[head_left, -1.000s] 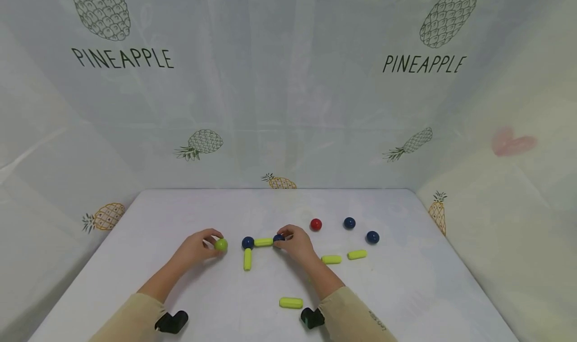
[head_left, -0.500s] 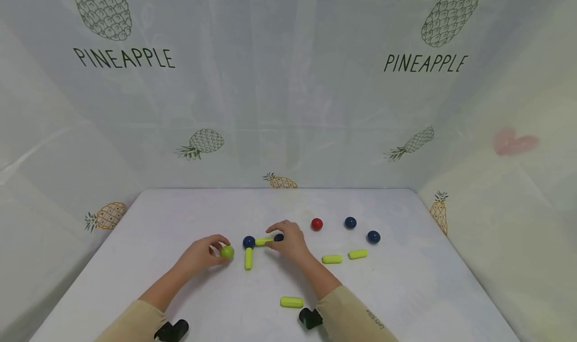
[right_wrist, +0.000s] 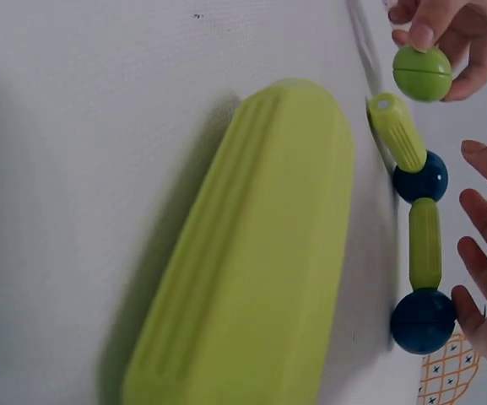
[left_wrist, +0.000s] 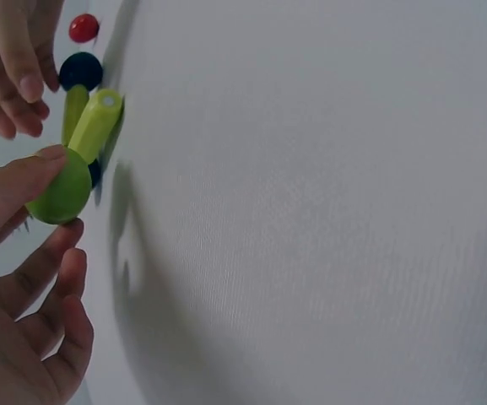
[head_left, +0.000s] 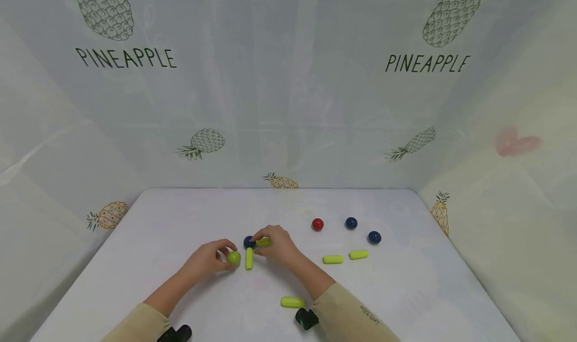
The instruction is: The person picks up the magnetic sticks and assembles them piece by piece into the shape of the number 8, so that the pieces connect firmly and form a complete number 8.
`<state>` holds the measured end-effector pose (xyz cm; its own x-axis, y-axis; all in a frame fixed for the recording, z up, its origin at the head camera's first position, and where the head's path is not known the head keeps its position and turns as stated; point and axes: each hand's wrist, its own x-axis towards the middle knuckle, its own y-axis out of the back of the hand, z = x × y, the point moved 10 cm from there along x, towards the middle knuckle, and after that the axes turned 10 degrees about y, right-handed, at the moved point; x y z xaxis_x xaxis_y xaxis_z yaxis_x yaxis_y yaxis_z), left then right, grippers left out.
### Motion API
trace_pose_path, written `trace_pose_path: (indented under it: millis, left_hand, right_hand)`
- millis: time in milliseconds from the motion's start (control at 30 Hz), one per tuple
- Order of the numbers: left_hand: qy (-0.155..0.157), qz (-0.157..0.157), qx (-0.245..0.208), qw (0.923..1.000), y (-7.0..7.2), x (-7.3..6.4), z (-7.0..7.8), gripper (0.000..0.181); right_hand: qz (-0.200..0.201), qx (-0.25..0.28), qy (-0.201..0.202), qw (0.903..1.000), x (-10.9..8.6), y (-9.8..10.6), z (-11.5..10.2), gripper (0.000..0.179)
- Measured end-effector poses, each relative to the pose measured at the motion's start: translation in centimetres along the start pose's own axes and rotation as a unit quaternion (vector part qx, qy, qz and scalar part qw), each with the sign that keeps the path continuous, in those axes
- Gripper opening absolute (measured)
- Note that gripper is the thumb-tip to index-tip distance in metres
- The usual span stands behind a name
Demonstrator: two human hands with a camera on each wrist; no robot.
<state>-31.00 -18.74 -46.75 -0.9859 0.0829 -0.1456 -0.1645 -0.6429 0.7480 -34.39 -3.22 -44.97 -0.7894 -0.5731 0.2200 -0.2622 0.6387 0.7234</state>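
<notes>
My left hand (head_left: 204,262) pinches a green ball (head_left: 233,257) between thumb and fingers, just left of a joined piece. That piece has a blue corner ball (head_left: 249,242), one yellow-green rod (head_left: 249,259) pointing toward me and another rod (head_left: 264,242) running right. A second blue ball (right_wrist: 423,321) sits at its far end in the right wrist view; the right hand hides it in the head view. With fingers spread, my right hand (head_left: 278,247) hovers at the sideways rod and corner ball. In the right wrist view its fingertips (right_wrist: 473,202) grip nothing.
A red ball (head_left: 317,224) and two blue balls (head_left: 351,223) lie at the back right of the white table (head_left: 405,292). Two rods (head_left: 332,259) lie in front of them. Another rod (head_left: 292,302) is near the right sleeve (head_left: 349,312). A pineapple-print cloth (head_left: 288,81) stands behind.
My left hand has moved right and toward me with the green ball, closer to the near rod. The right hand has let go of the end blue ball and shifted left along the piece.
</notes>
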Motion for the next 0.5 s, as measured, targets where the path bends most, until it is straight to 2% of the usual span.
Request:
trace_pose_path:
  millis: [200, 500]
  left_hand:
    - [-0.025, -0.014, 0.001, 0.9996, -0.7, -0.5, 0.5, 0.036]
    - [-0.031, -0.023, -0.009, 0.9992, -1.5, -0.9, 0.5, 0.035]
  right_hand:
    - [-0.028, -0.044, 0.006, 0.9986, 0.3, -0.7, -0.3, 0.019]
    - [-0.067, -0.112, -0.006, 0.9914, 0.9, -1.7, -0.4, 0.02]
